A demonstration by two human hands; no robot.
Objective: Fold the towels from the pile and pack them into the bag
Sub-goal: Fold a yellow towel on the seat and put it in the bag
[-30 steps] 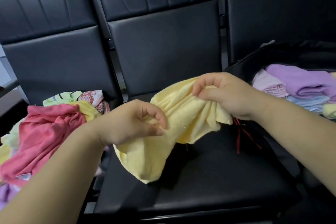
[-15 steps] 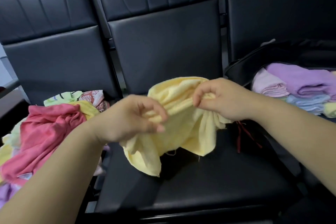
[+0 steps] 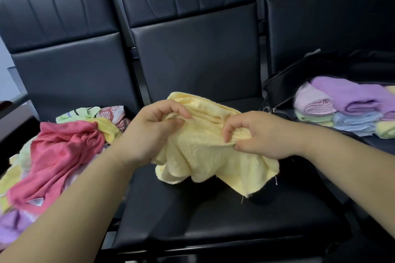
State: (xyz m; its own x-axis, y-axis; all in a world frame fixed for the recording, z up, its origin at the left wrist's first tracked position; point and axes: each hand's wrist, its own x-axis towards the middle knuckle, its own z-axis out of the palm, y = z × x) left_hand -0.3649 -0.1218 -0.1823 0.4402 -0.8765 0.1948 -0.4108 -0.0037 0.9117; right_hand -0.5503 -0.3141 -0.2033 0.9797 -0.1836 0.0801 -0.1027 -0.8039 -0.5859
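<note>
A pale yellow towel [image 3: 205, 151] hangs bunched between both hands above the middle seat. My left hand [image 3: 151, 130] grips its left part with curled fingers. My right hand [image 3: 256, 134] pinches its upper edge on the right. The unfolded pile [image 3: 57, 151], with a pink towel on top and yellow, green and purple ones around it, lies on the left seat. The black bag [image 3: 284, 83] lies open on the right seat, with folded purple, pink, blue and green towels [image 3: 346, 107] stacked in it.
Three black padded chairs stand side by side; the middle seat [image 3: 213, 220] lies below the held towel. A dark tabletop edge [image 3: 12, 117] shows at the far left.
Both hands have shifted their grip along the yellow towel and come closer together. The towel is more gathered, its hanging corner now on the right instead of the left.
</note>
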